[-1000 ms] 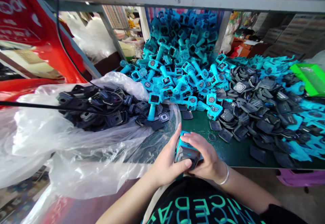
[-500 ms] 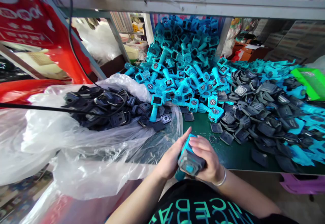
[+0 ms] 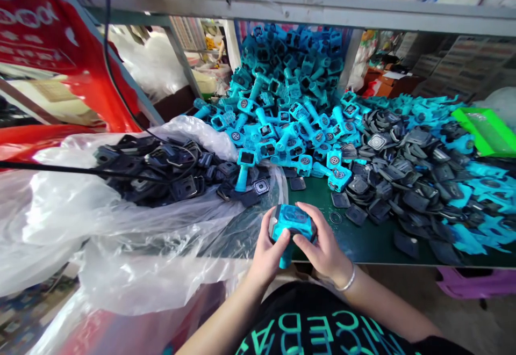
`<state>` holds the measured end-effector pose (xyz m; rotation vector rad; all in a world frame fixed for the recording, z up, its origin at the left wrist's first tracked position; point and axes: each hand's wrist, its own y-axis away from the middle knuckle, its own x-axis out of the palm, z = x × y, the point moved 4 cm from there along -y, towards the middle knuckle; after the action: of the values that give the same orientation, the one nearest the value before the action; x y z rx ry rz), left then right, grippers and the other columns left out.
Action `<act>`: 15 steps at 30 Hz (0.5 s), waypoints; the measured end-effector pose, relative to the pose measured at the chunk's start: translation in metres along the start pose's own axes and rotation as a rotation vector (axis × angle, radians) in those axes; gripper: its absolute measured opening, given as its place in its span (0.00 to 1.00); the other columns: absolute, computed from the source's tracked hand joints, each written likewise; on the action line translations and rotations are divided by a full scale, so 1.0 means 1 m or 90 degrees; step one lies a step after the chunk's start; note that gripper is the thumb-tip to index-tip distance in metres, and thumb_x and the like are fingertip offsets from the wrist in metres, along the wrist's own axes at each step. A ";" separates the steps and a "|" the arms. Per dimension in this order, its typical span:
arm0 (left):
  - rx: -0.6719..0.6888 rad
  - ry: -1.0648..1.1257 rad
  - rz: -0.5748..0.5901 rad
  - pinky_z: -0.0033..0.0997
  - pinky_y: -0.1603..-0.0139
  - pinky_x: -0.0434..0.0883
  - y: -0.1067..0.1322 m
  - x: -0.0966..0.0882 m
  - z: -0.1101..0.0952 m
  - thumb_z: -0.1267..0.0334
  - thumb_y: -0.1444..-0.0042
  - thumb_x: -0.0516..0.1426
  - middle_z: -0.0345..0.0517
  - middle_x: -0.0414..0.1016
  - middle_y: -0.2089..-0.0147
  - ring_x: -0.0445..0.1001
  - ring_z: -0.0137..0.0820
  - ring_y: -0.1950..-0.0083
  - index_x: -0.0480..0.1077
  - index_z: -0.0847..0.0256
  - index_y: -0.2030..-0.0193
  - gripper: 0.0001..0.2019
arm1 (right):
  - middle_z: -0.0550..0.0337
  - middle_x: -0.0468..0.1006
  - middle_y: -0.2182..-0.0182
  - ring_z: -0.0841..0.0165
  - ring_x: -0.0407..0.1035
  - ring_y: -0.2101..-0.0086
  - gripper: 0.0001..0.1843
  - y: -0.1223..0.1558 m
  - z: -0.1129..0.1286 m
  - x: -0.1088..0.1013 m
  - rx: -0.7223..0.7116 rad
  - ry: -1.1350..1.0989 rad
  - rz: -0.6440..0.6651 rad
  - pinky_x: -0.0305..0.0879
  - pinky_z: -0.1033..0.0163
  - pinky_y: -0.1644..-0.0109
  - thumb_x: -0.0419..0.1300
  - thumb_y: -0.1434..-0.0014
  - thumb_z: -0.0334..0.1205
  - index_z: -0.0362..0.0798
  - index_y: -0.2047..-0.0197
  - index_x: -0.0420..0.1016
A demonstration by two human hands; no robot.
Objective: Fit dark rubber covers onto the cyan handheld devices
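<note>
Between my two hands, above the front edge of the table, is a turquoise plastic toy hammer (image 3: 291,221) with dark end caps; its handle points down toward me. My left hand (image 3: 269,247) grips the left side, thumb on the near face and fingers around the dark cap. On the opposite side my right hand (image 3: 322,242) is closed around the other end, thumb also on the near face. A bracelet circles my right wrist. Beyond the hands lies a pile of similar turquoise hammers (image 3: 288,135). A dark square cap (image 3: 297,183) rests on the table nearby.
Dark plastic parts (image 3: 141,169) fill a clear plastic bag (image 3: 161,247) on the left. Another heap of dark square caps (image 3: 407,167) covers the right, beside turquoise pieces (image 3: 492,194) and a bright green tray (image 3: 486,129). A metal shelf beam (image 3: 282,8) crosses above.
The hammer has been turned: a dark end cap faced me before, now its turquoise side does. My hands have shifted to opposite ends of it, with both thumbs on the near face.
</note>
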<state>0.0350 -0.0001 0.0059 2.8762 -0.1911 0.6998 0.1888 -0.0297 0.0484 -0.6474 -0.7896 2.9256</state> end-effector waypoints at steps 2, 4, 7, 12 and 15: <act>0.014 0.007 -0.008 0.33 0.44 0.75 0.003 0.000 0.002 0.46 0.49 0.72 0.49 0.81 0.46 0.80 0.36 0.49 0.65 0.55 0.34 0.39 | 0.45 0.72 0.39 0.58 0.71 0.39 0.25 -0.003 0.006 0.004 -0.019 0.004 -0.018 0.74 0.52 0.36 0.60 0.28 0.50 0.52 0.32 0.66; 0.026 0.026 -0.029 0.33 0.45 0.75 0.005 0.001 0.003 0.45 0.52 0.73 0.50 0.80 0.45 0.80 0.37 0.49 0.65 0.56 0.35 0.41 | 0.47 0.73 0.42 0.59 0.73 0.42 0.22 -0.004 0.009 0.010 -0.014 -0.008 -0.037 0.76 0.54 0.40 0.61 0.28 0.46 0.54 0.34 0.69; 0.037 0.017 -0.077 0.37 0.41 0.74 0.005 0.001 0.004 0.42 0.54 0.73 0.51 0.80 0.42 0.79 0.40 0.46 0.65 0.56 0.35 0.43 | 0.47 0.73 0.43 0.60 0.74 0.44 0.20 -0.002 0.011 0.019 -0.004 -0.007 -0.078 0.77 0.54 0.41 0.61 0.28 0.45 0.53 0.36 0.71; -0.049 -0.193 -0.082 0.43 0.37 0.74 0.016 -0.044 -0.019 0.40 0.51 0.70 0.53 0.81 0.42 0.79 0.46 0.42 0.71 0.57 0.38 0.38 | 0.46 0.77 0.44 0.60 0.76 0.44 0.25 -0.003 0.002 0.024 -0.026 0.025 0.164 0.77 0.56 0.41 0.58 0.27 0.53 0.50 0.33 0.69; -0.148 -0.266 0.025 0.43 0.46 0.80 0.054 -0.122 -0.038 0.48 0.55 0.74 0.52 0.81 0.40 0.82 0.49 0.46 0.77 0.53 0.39 0.35 | 0.49 0.74 0.36 0.59 0.73 0.38 0.30 -0.016 -0.017 -0.002 -0.066 0.084 0.315 0.76 0.54 0.37 0.61 0.30 0.56 0.53 0.31 0.69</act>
<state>-0.0988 -0.0348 -0.0101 2.7597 -0.3579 0.0646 0.1969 -0.0076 0.0438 -1.1867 -0.8779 3.2309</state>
